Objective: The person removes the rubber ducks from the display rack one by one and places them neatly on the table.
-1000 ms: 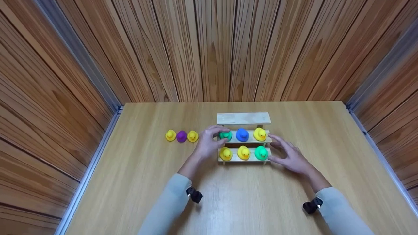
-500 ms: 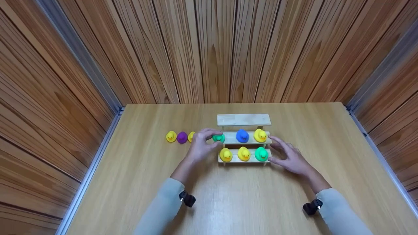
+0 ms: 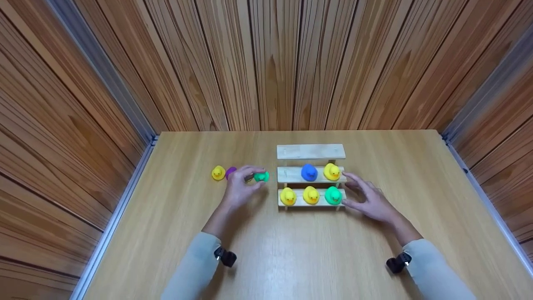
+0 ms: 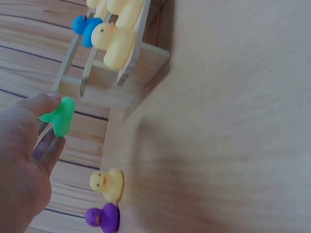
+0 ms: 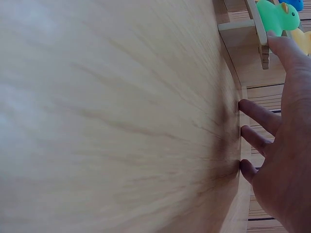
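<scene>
My left hand (image 3: pixel 239 191) pinches a green rubber duck (image 4: pixel 64 117) between thumb and fingers, held off the table left of a three-step wooden rack (image 3: pixel 311 151). Beneath that hand, a yellow duck is mostly hidden in the head view; the left wrist view shows this yellow duck (image 4: pixel 112 185) beside a purple duck (image 4: pixel 108 217). At the rack's right end is my right hand (image 3: pixel 373 203), fingers spread and holding nothing. Its thumb lies against the lower step's end, by another green duck (image 3: pixel 333 195). A blue duck (image 3: pixel 309 172) and a yellow duck (image 3: pixel 332 171) occupy the middle step.
Two yellow ducks, one at the left end (image 3: pixel 288 196) and one in the centre (image 3: pixel 311 194), share the lower step with the green one. Another yellow duck (image 3: pixel 218 173) stands leftmost on the table (image 3: pixel 308 250). Wood-panelled walls (image 3: pixel 275 62) enclose the back and sides.
My left hand has lifted the green duck off the left end of the middle step and carried it left, over the table ducks. The right hand has stayed in place.
</scene>
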The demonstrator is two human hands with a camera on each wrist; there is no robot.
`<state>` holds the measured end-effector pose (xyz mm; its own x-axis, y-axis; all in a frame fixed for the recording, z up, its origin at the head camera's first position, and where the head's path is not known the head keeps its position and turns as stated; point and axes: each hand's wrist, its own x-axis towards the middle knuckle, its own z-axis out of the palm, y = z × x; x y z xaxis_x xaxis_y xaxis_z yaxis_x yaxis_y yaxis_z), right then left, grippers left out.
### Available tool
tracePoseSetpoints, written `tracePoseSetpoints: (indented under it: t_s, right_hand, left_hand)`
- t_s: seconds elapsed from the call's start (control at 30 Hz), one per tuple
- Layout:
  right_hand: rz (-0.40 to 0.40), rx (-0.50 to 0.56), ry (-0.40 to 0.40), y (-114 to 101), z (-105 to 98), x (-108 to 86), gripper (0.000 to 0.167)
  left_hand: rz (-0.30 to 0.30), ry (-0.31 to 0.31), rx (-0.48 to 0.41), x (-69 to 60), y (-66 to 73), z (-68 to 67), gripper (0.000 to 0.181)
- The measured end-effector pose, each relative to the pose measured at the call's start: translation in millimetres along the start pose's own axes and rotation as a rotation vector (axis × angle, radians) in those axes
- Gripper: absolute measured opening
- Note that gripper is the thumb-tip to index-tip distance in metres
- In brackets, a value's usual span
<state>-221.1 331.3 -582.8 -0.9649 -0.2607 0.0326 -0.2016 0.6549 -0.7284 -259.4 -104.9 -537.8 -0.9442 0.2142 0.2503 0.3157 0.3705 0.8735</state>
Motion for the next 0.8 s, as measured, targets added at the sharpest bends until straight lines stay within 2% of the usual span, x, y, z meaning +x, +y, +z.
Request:
tracePoseSetpoints:
  t_s: [0.2, 0.37, 0.57, 0.8]
  right_hand:
    - [-0.023, -0.004, 0.004, 0.2, -0.6, 1.2, 0.087]
    - [-0.036, -0.001, 0.006, 0.9, -0.6, 1.5, 0.087]
    - [-0.032, -0.007, 0.011, 1.5, 0.0, 1.1, 0.087]
    - [-0.026, 0.008, 0.003, 1.2, 0.3, -0.2, 0.086]
  left_hand:
    - [-0.050, 0.040, -0.019, -5.8, -8.9, -12.4, 0.032]
    - [-0.049, 0.069, -0.053, -8.9, -16.5, -19.3, 0.032]
    - [-0.035, 0.085, -0.071, -11.5, -24.4, -21.0, 0.032]
    - [-0.072, 0.082, -0.040, -18.8, -34.0, -18.2, 0.031]
